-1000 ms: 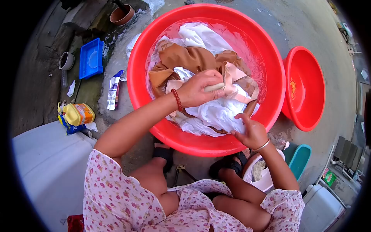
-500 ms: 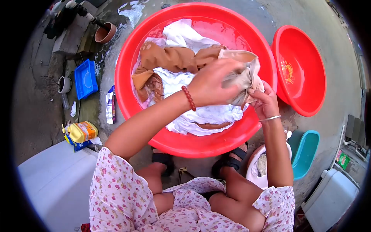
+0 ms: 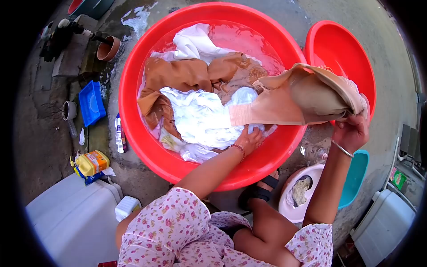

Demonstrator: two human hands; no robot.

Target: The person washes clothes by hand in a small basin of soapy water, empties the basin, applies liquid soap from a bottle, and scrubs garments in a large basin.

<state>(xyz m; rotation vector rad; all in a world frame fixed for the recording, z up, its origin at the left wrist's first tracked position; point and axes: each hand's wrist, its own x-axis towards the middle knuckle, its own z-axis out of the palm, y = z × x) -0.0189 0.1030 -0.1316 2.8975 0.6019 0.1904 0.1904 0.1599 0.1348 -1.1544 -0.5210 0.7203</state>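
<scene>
My left hand (image 3: 251, 139), with a red bead bracelet at the wrist, is low in the big red tub (image 3: 155, 165). Its fingers are a little apart against the wet white cloth (image 3: 195, 116). My right hand (image 3: 353, 131), wearing a silver bangle, is closed on the end of a peach garment (image 3: 278, 104). The garment is lifted over the tub's right rim, its other end lying by the white cloth. Brown cloth (image 3: 178, 74) and more white fabric lie in the water.
A smaller red basin (image 3: 342, 49) stands right of the tub. Nearer me are a pink-white bucket (image 3: 288, 209) with cloth inside and a teal basin (image 3: 356, 178). At left are a blue tray (image 3: 92, 103), a yellow jug (image 3: 92, 163) and a white lid (image 3: 75, 218).
My right hand has moved right, stretching out the peach garment that was bunched between both hands. My left hand has let go of it and dropped down toward me to the white cloth.
</scene>
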